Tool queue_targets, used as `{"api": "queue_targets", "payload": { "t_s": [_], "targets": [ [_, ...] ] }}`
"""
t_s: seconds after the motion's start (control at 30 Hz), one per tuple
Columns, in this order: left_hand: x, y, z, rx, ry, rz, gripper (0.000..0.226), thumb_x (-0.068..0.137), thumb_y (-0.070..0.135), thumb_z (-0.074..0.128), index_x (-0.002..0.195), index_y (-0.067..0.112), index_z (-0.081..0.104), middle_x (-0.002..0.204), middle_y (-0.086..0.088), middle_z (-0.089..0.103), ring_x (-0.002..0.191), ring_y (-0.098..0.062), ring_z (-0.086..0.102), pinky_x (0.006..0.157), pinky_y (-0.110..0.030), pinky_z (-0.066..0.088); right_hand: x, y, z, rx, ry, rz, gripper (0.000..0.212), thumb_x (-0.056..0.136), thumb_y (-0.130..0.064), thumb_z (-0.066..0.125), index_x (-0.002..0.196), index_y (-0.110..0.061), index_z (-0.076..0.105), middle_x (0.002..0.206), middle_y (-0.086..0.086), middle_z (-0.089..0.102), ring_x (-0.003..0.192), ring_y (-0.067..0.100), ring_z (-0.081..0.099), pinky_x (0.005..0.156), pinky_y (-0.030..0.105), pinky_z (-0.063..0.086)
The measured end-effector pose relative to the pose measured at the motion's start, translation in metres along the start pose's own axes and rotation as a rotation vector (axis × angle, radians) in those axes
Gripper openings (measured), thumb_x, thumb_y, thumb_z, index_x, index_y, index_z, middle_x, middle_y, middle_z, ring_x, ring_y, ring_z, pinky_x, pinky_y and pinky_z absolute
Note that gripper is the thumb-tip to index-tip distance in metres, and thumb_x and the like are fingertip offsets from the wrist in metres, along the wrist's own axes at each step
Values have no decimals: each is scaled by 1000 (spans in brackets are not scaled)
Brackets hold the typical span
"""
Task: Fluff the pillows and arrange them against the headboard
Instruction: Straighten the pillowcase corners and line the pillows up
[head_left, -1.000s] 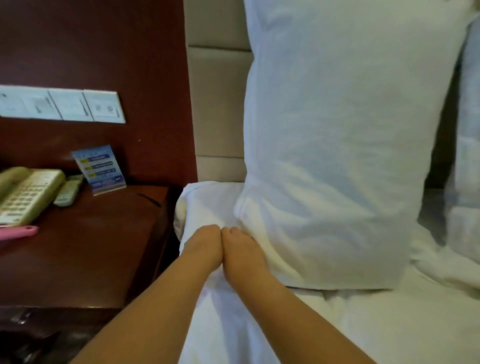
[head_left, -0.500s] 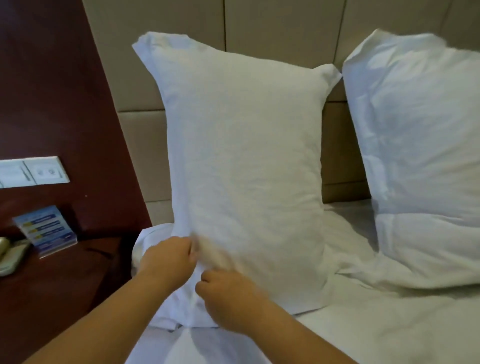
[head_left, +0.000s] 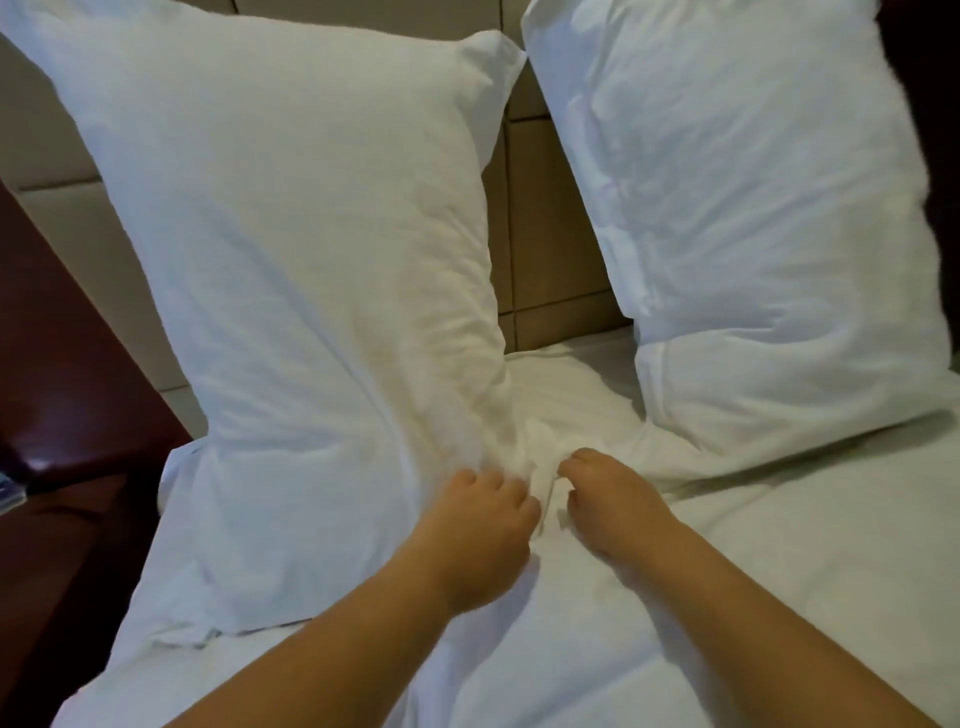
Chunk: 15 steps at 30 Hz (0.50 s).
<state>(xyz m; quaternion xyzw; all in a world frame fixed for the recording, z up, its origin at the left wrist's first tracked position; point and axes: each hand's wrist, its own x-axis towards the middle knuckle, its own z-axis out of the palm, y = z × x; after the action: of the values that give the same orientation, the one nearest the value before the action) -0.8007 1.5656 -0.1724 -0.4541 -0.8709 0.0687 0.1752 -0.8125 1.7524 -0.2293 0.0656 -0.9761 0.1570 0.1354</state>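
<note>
Partly hidden: fingertips of left hand (head_left: 475, 530) in pillow (head_left: 291, 270) folds; blurred.

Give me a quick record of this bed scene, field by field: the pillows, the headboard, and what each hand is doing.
left pillow: white fabric pillow, upright against the headboard
right pillow: second white fabric pillow, upright, apart from the first
headboard: beige padded panels, visible in the gap between the pillows
left hand: at the left pillow's lower right corner, fingers curled into the fabric
right hand: beside it, grip pinching bunched white fabric
bed: white sheet
</note>
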Motion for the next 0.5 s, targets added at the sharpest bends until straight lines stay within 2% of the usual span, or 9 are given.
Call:
{"api": "queue_targets", "payload": {
  "t_s": [0.07,0.2,0.27,0.3,0.33,0.37,0.4,0.5],
  "targets": [
    [13,19,28,17,-113,19,20,61,30,79,57,21,62,56,2,56,48,-20,53,50,-26,42,5,22,6,-12,-43,50,27,86,-15,52,111,-14,62,112,4,61,103,24,59,87,32,47],
    [45,31,61,-82,-252,-14,29,43,28,89,50,21,62,51,4,54,41,-17,54,43,-19,40,28,35,17,-149,-172,23,25,85,-11,56,110,-13,60,114,6,60,101,26,61,86,36,50],
    [63,32,65,-151,-237,-117,27,47,27,89,60,19,68,58,1,61,46,-16,60,42,-20,43,41,36,22,-206,-222,14,26,81,-12,62,107,-14,60,115,5,59,101,26,62,85,35,48],
    [72,31,66,-213,-222,-190,22,62,26,84,77,15,72,73,-4,67,60,-19,67,51,-24,50,46,37,25,-223,-235,4,26,80,-14,64,106,-14,62,115,5,58,102,25,61,85,34,48],
    [79,30,70,-252,-263,-293,22,81,24,70,100,12,69,95,-8,68,82,-22,69,68,-30,54,51,36,29,-228,-241,-1,25,79,-15,64,104,-14,63,114,5,58,103,26,60,84,35,48],
    [85,29,79,-257,-307,-354,26,94,21,55,117,11,61,114,-10,62,101,-24,64,83,-34,51,55,37,33,-230,-254,10,25,79,-15,64,103,-13,64,112,6,58,103,27,60,83,36,48],
    [88,26,87,-281,-340,-387,29,99,19,45,125,10,54,123,-10,57,110,-25,59,91,-35,47,58,38,38,-234,-264,22,24,79,-14,63,102,-12,65,111,7,59,102,28,59,83,36,49],
    [89,13,99,-258,-320,-388,34,102,18,35,134,11,45,135,-9,51,121,-24,51,99,-30,37,62,38,50,-247,-217,10,20,71,-11,70,91,-12,67,99,8,63,95,28,60,74,35,52]
  ]
}}
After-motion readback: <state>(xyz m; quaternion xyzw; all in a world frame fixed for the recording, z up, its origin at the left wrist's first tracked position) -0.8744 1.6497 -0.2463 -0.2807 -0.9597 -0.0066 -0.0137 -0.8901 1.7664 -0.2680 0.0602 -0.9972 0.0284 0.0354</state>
